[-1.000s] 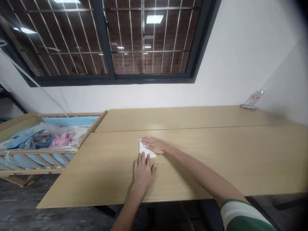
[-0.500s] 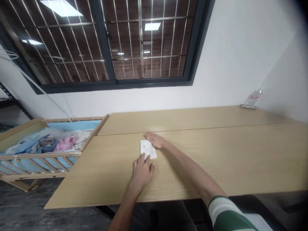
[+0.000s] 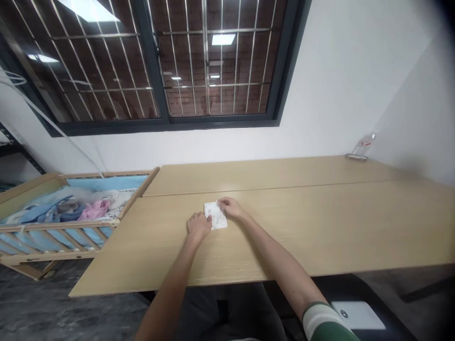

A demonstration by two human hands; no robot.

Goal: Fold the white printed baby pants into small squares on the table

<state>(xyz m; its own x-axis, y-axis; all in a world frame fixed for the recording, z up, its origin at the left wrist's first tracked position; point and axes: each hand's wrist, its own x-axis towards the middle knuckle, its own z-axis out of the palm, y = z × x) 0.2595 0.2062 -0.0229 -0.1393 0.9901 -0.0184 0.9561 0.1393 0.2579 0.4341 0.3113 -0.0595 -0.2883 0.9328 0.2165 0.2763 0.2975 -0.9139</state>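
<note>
A small folded white cloth [image 3: 216, 219] with a faint print lies flat on the wooden table. At its left edge rests my left hand [image 3: 199, 224], its fingers lying on the tabletop and its thumb touching the cloth. My right hand [image 3: 230, 207] is at the upper right corner, fingers and thumb pinched together on the cloth's edge. Whether the piece is fabric or soft paper is hard to tell at this size.
The light wooden table [image 3: 302, 227] has a lengthwise seam. A wooden crib [image 3: 67, 227] with blue lining and bundled clothes adjoins it at left. A clear bottle [image 3: 363, 146] stands at the far right corner. Behind is a barred window [image 3: 216, 71]. A white device [image 3: 357, 316] lies at lower right.
My left hand has moved from the cloth's lower edge to its left side. My right hand has gone from lying flat beside the cloth to pinching its upper right corner.
</note>
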